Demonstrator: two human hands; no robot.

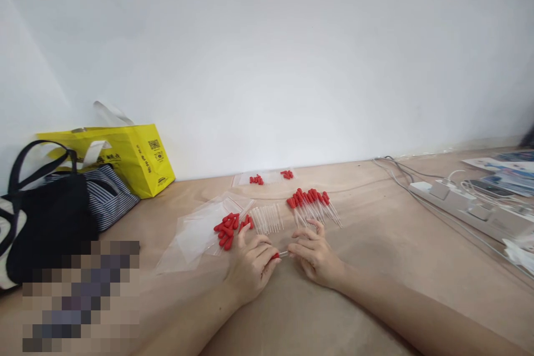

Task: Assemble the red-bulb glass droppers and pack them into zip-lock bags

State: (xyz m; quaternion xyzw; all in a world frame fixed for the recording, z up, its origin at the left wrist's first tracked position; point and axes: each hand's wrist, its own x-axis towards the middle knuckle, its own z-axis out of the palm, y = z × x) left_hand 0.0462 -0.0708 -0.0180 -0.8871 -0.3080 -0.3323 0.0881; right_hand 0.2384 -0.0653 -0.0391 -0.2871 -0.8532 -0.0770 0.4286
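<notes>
Between thumb and fingers, my left hand (253, 266) pinches a red rubber bulb (275, 256). My right hand (314, 257) grips a thin clear dropper tube (284, 254), whose end meets the bulb; how deep it sits inside is hidden by the fingers. Loose red bulbs (227, 231) lie in a pile just beyond my left hand. A row of bare clear tubes (267, 219) rests behind both hands. Past my right hand lie several droppers (314, 206), red bulbs on their tubes, with tips toward me.
Clear zip bags (194, 236) lie flat at left. Another bag with red bulbs (273, 179) sits by the wall. Yellow bag (142, 158), striped bag (110, 197) and black bag (50, 233) stand left. A power strip (467, 208) with cables and papers (504, 169) are right.
</notes>
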